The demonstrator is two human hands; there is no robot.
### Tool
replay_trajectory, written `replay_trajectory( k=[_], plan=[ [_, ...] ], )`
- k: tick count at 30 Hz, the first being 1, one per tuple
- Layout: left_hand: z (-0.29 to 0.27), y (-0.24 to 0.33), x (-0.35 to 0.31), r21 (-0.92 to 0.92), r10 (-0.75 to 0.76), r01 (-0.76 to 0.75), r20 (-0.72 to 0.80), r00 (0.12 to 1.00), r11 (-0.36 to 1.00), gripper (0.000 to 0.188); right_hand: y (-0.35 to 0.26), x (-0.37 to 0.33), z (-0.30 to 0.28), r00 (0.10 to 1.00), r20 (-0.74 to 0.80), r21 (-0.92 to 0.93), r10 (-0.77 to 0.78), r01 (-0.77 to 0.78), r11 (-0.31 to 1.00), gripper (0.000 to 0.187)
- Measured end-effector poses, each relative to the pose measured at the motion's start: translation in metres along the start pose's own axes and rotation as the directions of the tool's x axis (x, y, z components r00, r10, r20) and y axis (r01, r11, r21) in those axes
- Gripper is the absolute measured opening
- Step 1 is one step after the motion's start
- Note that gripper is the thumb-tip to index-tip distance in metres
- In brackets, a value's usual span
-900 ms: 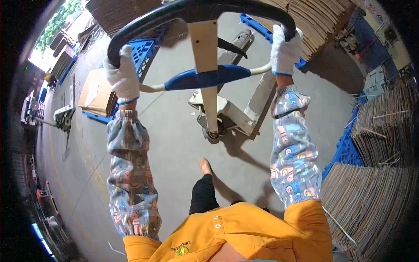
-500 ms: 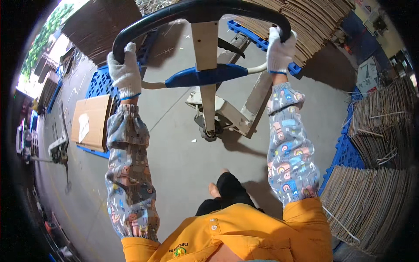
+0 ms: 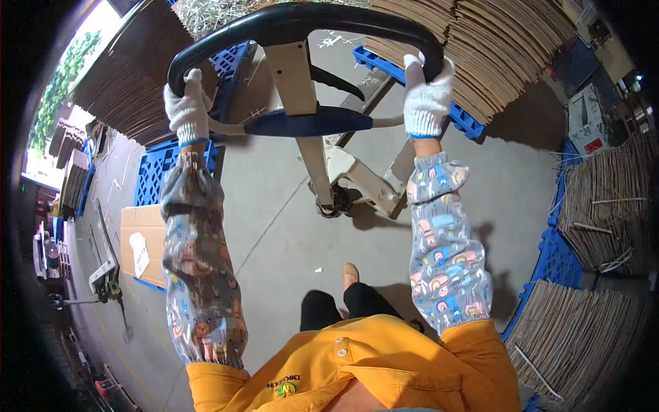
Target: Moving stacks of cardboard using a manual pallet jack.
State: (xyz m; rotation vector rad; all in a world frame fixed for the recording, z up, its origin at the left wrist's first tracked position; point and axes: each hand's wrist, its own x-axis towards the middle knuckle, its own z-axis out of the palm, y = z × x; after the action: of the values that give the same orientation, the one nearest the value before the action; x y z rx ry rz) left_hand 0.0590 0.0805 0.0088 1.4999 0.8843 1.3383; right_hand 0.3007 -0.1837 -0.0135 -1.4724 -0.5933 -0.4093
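A pallet jack's black loop handle (image 3: 302,22) arches across the top of the head view. My left hand (image 3: 187,110), in a white knit glove, is wrapped round the handle's left end. The right end is gripped by my right hand (image 3: 428,96), gloved the same way. Between my hands runs the jack's pale steering shaft (image 3: 294,79), with a blue cross-piece (image 3: 309,123) on it and a black lever (image 3: 338,82) beside it. Lower down, the jack's pale body (image 3: 350,168) and its dark wheel (image 3: 331,202) stand on the floor.
Stacked cardboard sheets (image 3: 494,48) sit on a blue pallet (image 3: 467,122) ahead right; another stack (image 3: 137,75) is ahead left. A cardboard piece (image 3: 144,240) lies at left, near another pallet jack (image 3: 103,278). Bundled sheets (image 3: 576,336) line the right side.
The handle and both hands have shifted slightly left in view, and the shaft leans more. My feet have changed position. Surrounding stacks appear shifted. Both hands keep their hold.
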Motion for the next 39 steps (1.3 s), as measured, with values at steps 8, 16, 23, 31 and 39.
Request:
replay_trajectory(
  k=[8, 16, 23, 31, 39],
  plan=[
    [0.071, -0.013, 0.052, 0.016, -0.161, 0.16, 0.118, 0.98, 0.987, 0.024, 0.0, -0.003, -0.009, 0.991, -0.058, 0.022, 0.119, -0.118, 0.993, 0.034],
    [0.158, -0.036, 0.078, -0.161, 0.031, 0.026, 0.346, 0.938, 0.987, 0.023, -0.001, 0.005, -0.037, 0.948, -0.3, -0.108, 0.108, -0.146, 0.983, 0.039],
    [0.191, -0.021, 0.067, -0.124, -0.046, 0.099, 0.373, 0.927, 0.987, 0.01, -0.007, 0.001, -0.047, 0.932, -0.323, -0.021, 0.166, -0.182, 0.983, 0.03],
    [0.166, -0.008, 0.078, -0.432, 0.002, 0.285, 0.555, 0.832, 0.856, 0.013, -0.039, 0.009, -0.033, 0.911, -0.278, 0.094, 0.305, -0.29, 0.952, 0.039],
    [0.196, 0.002, 0.062, -0.137, 0.04, 0.007, 0.333, 0.942, 0.991, 0.015, -0.023, 0.022, -0.051, 0.92, -0.311, 0.128, 0.239, -0.209, 0.97, 0.029]
  ],
)
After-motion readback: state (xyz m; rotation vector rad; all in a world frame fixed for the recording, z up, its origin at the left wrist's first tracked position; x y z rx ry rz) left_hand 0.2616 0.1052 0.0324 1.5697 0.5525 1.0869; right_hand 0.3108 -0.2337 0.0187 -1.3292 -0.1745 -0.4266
